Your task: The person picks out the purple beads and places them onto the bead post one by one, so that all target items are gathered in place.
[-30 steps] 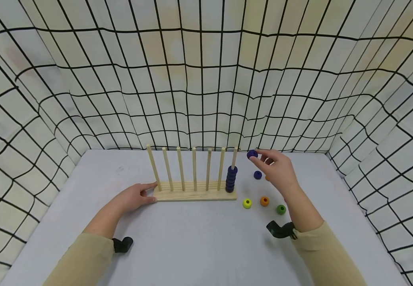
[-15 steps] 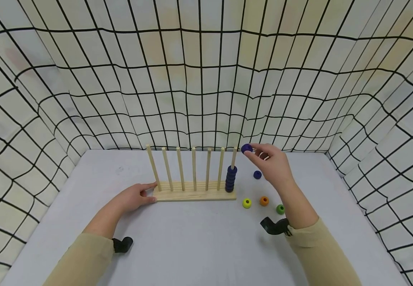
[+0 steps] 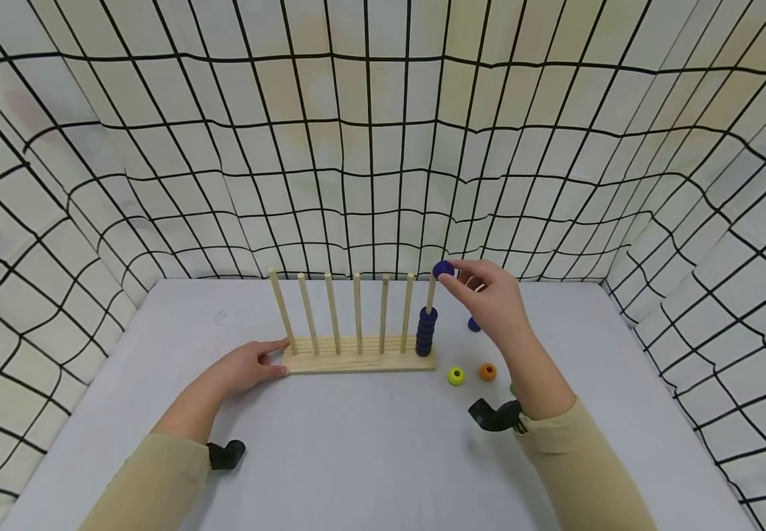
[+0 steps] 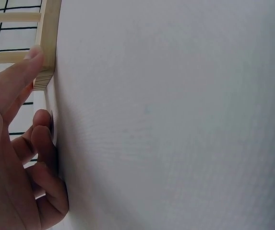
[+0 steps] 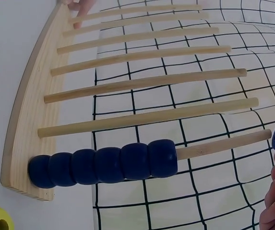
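Observation:
A wooden peg rack (image 3: 356, 362) stands on the white table, with a row of upright pegs. Stacked on its rightmost peg are several dark blue beads (image 5: 108, 164). My right hand (image 3: 494, 299) pinches one more dark blue bead (image 3: 443, 270) between thumb and fingertips, right at the top of that peg. In the right wrist view, this bead's hole faces the peg tip, with the bead very close to it. At the rack's left end my left hand (image 3: 248, 366) grips the base between thumb and index finger; its other fingers are curled by the table in the left wrist view.
Right of the rack lie a yellow bead (image 3: 456, 376), an orange bead (image 3: 487, 372) and a green bead (image 3: 513, 389) mostly behind the right wrist. Another blue bead (image 3: 474, 325) is partly covered by the right hand. Black netting over white walls surrounds the table's back and sides.
My right hand has carried the blue bead left and slightly up, from beside the rightmost peg to its tip. The left hand and the rack have stayed in place.

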The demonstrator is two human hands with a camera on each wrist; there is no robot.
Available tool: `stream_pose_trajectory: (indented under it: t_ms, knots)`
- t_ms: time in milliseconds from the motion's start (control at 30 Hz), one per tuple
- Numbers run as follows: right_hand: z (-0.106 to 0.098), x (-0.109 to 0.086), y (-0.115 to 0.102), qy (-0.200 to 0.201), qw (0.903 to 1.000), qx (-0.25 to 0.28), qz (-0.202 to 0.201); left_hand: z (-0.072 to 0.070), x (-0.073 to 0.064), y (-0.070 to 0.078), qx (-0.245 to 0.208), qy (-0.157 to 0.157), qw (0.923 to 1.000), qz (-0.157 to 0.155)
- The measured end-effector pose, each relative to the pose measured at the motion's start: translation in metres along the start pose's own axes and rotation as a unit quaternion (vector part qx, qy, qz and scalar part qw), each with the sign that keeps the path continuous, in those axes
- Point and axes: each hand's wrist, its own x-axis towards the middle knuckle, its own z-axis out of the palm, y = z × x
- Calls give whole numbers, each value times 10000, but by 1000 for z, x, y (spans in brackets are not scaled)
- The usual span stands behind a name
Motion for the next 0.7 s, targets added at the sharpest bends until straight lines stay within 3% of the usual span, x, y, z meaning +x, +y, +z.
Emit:
stream_pose_trajectory:
  t_ms: [700]
  knots:
    - [10,4,0,-21,9999,13,105,0,3,-1,62,15,10000,-27]
